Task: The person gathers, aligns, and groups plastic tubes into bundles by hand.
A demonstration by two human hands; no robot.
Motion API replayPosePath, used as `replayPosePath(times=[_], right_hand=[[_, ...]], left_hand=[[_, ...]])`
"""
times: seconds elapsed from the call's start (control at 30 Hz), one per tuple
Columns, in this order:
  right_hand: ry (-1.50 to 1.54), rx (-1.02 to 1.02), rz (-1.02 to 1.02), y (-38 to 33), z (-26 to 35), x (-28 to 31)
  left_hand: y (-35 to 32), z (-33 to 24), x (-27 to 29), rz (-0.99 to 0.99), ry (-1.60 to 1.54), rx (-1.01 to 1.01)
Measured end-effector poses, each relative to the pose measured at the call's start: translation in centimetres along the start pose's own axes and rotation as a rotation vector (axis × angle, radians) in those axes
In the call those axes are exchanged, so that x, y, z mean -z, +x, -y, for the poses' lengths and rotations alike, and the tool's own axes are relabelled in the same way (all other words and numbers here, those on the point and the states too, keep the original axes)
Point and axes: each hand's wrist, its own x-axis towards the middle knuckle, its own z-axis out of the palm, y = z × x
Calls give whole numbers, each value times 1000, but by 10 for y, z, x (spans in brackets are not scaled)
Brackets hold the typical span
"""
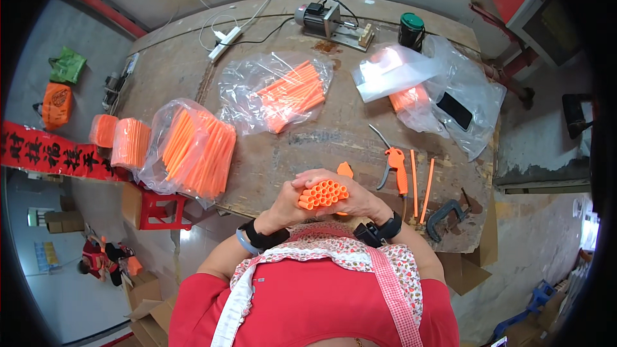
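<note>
A bundle of hollow orange plastic tubes (324, 193) is held at the table's near edge, open ends facing up toward me. My left hand (287, 204) wraps it from the left and my right hand (361, 202) from the right, both closed around it. Just beyond the hands an orange piece (345, 169) shows, partly hidden, and I cannot make out its kind. To the right of my right hand lies an orange air blow gun (397, 168) with a bent metal nozzle. Beside it rest two loose orange tubes (413, 183). A C-clamp (445, 220) grips the table edge.
Clear bags of orange tubes (199, 151) (292, 96) lie left and far on the wooden table (321, 144). Far back stand a motor (315, 18), a power strip (225, 43) and a green-lidded container (411, 29). A phone (454, 110) rests on plastic bags at right.
</note>
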Motion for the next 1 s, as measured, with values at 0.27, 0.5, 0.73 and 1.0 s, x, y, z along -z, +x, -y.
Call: replayPosePath(times=[0.27, 0.5, 0.73, 1.0], right_hand=[[112, -89, -15, -11, -5, -6], [204, -161, -27, -14, -4, -8], [199, -224, -55, -13, -3, -9], [326, -255, -92, -16, -12, -11]], left_hand=[[-9, 16, -12, -6, 54, -2], [-12, 15, -15, -15, -29, 52], [-13, 13, -14, -8, 3, 65], [-10, -1, -15, -27, -127, 172]])
